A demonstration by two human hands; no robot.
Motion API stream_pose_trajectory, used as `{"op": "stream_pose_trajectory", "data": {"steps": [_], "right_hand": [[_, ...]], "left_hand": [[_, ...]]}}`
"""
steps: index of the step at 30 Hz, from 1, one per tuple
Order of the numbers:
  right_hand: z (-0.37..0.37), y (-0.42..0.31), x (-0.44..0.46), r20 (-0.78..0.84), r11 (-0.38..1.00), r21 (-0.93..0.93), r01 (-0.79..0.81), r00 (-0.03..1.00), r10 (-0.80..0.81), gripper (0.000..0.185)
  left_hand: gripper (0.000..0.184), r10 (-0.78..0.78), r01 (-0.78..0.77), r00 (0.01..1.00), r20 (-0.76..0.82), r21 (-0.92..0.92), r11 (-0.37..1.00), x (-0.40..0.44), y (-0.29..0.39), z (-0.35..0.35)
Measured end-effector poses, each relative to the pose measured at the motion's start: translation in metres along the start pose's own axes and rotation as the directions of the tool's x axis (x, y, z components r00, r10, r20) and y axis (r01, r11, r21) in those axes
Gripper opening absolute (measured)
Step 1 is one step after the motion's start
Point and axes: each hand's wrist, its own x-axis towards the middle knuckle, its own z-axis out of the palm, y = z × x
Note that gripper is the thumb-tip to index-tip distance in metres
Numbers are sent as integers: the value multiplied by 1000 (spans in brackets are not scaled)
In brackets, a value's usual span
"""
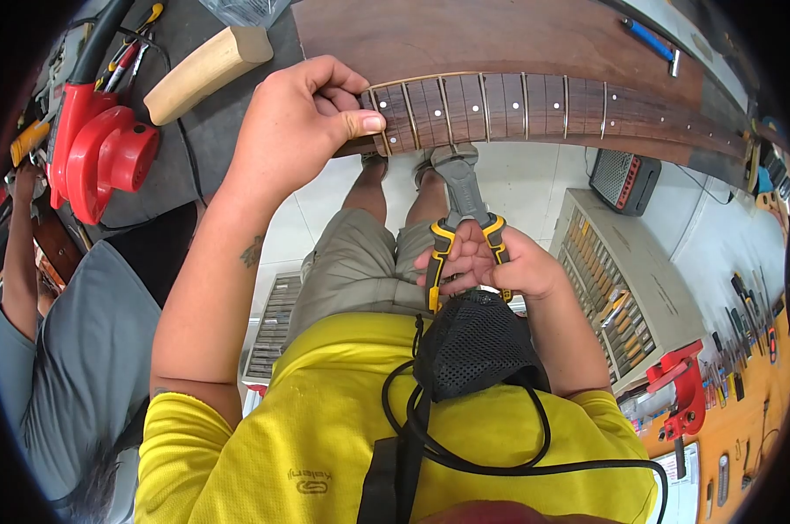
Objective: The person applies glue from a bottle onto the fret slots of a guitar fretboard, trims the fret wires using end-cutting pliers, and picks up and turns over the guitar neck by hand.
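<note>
A dark guitar fretboard [500, 109] with metal frets and pale dot inlays stretches across the upper part of the view. My left hand [312, 118] pinches its left end, thumb on the top face and fingers curled behind the edge. In my right hand [491, 258] are end-cutting pliers [466, 194] with yellow and black handles, held with their head pointing away from me. The pliers' jaws meet the fretboard's near edge by one of the frets; I cannot tell whether they bite on it.
The workbench [369, 35] holds a red blower [106, 148], a shaped wood block [207, 74] and a blue-handled tool [648, 37]. Another person [89, 323] works at left. A drawered cabinet [622, 288], a speaker-like box [624, 181] and a red clamp [679, 384] are at right.
</note>
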Motion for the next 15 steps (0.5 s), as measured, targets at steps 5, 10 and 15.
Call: {"op": "stream_pose_trajectory", "data": {"steps": [5,10,15], "right_hand": [[-6,5,0,39,1000,3,29,999,-30,67],[-5,16,1,43,990,124,73,996,-79,74],[-9,15,4,116,987,159,35,992,-54,79]], "left_hand": [[34,7,-7,1000,-4,2,1000,0,0,0],[35,0,0,1000,-9,5,1000,-1,1,1],[36,-14,14,1000,-8,6,1000,-1,1,1]]}}
